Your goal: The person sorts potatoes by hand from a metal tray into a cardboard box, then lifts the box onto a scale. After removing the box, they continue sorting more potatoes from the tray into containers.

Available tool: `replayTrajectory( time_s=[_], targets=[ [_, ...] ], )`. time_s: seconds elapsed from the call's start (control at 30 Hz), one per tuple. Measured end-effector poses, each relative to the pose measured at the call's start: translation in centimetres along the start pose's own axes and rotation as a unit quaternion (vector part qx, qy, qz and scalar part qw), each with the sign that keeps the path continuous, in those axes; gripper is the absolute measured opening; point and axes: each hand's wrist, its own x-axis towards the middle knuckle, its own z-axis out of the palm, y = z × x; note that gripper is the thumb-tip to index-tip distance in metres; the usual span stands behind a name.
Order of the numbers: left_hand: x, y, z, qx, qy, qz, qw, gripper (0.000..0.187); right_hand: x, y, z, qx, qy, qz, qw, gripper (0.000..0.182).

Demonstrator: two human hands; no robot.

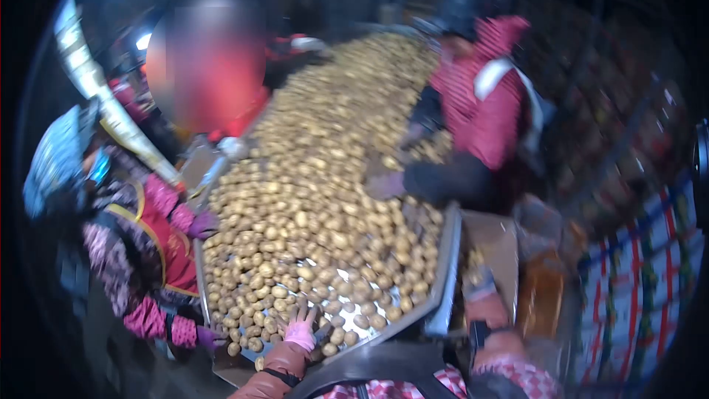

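My left hand (300,329), in a pink glove with its fingers spread, lies on the potatoes (310,207) near the front edge of a large metal table (395,329). No potato is plainly gripped in it. At the right, my right hand (478,283) reaches into a side bin (493,233) beside the table, near some potatoes there. Its glove is blurred, so its fingers and anything in them cannot be made out. Bare metal shows between the potatoes at the front of the table.
A person in a blue head covering (55,159) stands at the left, both hands at the table edge. Behind is a person in red (229,96). Across the right side, a person in a red jacket (480,118) reaches over the potatoes. Striped sacks (635,288) and an orange container (541,292) are at the right.
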Motion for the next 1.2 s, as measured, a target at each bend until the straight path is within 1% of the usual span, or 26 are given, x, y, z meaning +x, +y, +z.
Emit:
replayTrajectory(
  time_s=[0.07, 0.1, 0.13, 0.17, 0.2, 0.23, 0.27, 0.33, 0.37, 0.4, 0.47, 0.5, 0.53, 0.6, 0.63, 0.67, 0.73, 0.77, 0.8, 0.87, 0.93, 0.97, 1.0, 1.03, 1.13, 1.2],
  targets=[
    [-0.2, 1.0, -0.6, -0.004, -0.025, 0.005, 1.0, 0.08, -4.3, -1.5, 4.1, 0.063, 0.074, 0.012, 0.995, 0.028],
    [0.2, 0.5, -0.3, -0.002, -0.039, -0.004, 0.999, 0.08, -5.7, -2.3, 6.5, 0.108, 0.092, 0.014, 0.99, 0.028],
    [0.6, -0.3, 0.3, 0.01, -0.034, 0.003, 0.999, 0.08, -6.8, -2.5, 7.4, 0.146, 0.12, 0.024, 0.982, 0.029],
    [1.0, -0.5, 0.0, 0.042, -0.018, 0.025, 0.999, 0.081, -7.6, -3.1, 9.0, 0.186, 0.14, 0.033, 0.972, 0.03],
    [1.0, -0.3, -0.1, 0.035, 0.036, 0.028, 0.998, 0.081, -9.3, -4.1, 10.9, 0.164, 0.215, 0.071, 0.96, 0.025],
    [1.2, -0.8, 0.4, 0.038, 0.045, 0.0, 0.998, 0.08, -9.7, -4.1, 10.5, 0.146, 0.253, 0.093, 0.952, 0.022],
    [2.0, -1.4, 1.0, 0.039, 0.061, -0.03, 0.997, 0.08, -10.0, -3.5, 9.1, 0.154, 0.262, 0.093, 0.948, 0.022],
    [3.3, -3.5, 2.8, 0.005, 0.076, -0.023, 0.997, 0.079, -10.5, -3.3, 6.5, 0.153, 0.254, 0.069, 0.953, 0.02],
    [4.3, -5.9, 5.0, -0.048, 0.115, 0.04, 0.991, 0.078, -11.8, -4.4, 7.2, 0.187, 0.254, 0.061, 0.947, 0.017],
    [3.2, -0.9, 0.6, 0.061, 0.03, -0.042, 0.997, 0.077, -12.5, -4.5, 6.1, 0.192, 0.266, 0.061, 0.943, 0.017],
    [3.2, 0.3, -0.3, 0.078, 0.007, -0.048, 0.996, 0.076, -13.5, -5.2, 3.8, 0.17, 0.207, 0.074, 0.961, 0.027],
    [3.3, 0.1, 0.0, 0.082, 0.012, -0.048, 0.995, 0.076, -14.1, -5.9, 4.4, 0.095, 0.285, 0.035, 0.953, 0.023],
    [3.4, -0.1, 0.5, 0.085, 0.009, -0.047, 0.995, 0.076, -14.4, -6.7, 4.6, 0.096, 0.289, 0.037, 0.952, 0.023],
    [3.2, -0.4, 1.1, 0.092, 0.03, -0.047, 0.994, 0.076, -15.1, -8.3, 3.0, 0.136, 0.344, -0.032, 0.928, 0.023],
    [3.2, -0.5, 1.1, 0.092, 0.026, -0.038, 0.995, 0.076, -15.5, -9.2, 0.7, 0.07, 0.301, -0.055, 0.95, 0.018],
    [3.0, -0.2, 1.2, 0.093, 0.027, -0.039, 0.995, 0.076, -15.8, -10.1, -1.8, 0.006, 0.259, -0.083, 0.962, 0.017],
    [2.9, 0.2, 1.1, 0.082, 0.042, -0.047, 0.995, 0.074, -16.7, -12.9, -4.9, -0.033, 0.264, -0.127, 0.955, 0.015],
    [3.7, -2.5, 3.3, 0.072, 0.033, -0.032, 0.996, 0.067, -17.5, -13.7, -6.2, -0.05, 0.264, -0.135, 0.954, 0.016],
    [4.5, -4.5, 5.1, 0.0, -0.002, -0.028, 1.0, 0.06, -17.3, -14.3, -6.8, -0.057, 0.253, -0.132, 0.957, 0.017],
    [3.2, -0.1, 1.8, 0.027, 0.01, -0.053, 0.998, 0.066, -14.6, -14.8, -6.9, -0.045, 0.214, -0.116, 0.969, 0.021],
    [2.1, 2.5, -0.5, 0.033, 0.016, -0.081, 0.996, 0.072, -10.4, -15.0, -5.5, -0.021, 0.197, -0.088, 0.976, 0.026],
    [2.3, 2.7, 0.1, 0.039, 0.02, -0.105, 0.994, 0.073, -8.4, -14.2, -3.9, -0.015, 0.192, -0.069, 0.979, 0.029],
    [2.2, 2.6, 0.0, 0.03, 0.001, -0.109, 0.994, 0.074, -6.5, -13.3, -1.6, -0.019, 0.181, -0.048, 0.982, 0.032],
    [2.4, 2.4, 0.6, 0.036, 0.016, -0.114, 0.993, 0.074, -5.4, -12.2, 1.3, -0.025, 0.162, -0.02, 0.986, 0.035],
    [2.2, 2.1, 0.8, 0.029, 0.032, -0.113, 0.993, 0.071, -3.2, -6.5, 11.0, -0.064, 0.075, 0.085, 0.991, 0.045],
    [0.3, 2.0, 0.4, -0.044, 0.031, -0.039, 0.998, 0.066, -2.9, -1.9, 17.8, -0.103, 0.002, 0.182, 0.978, 0.052]
  ],
)
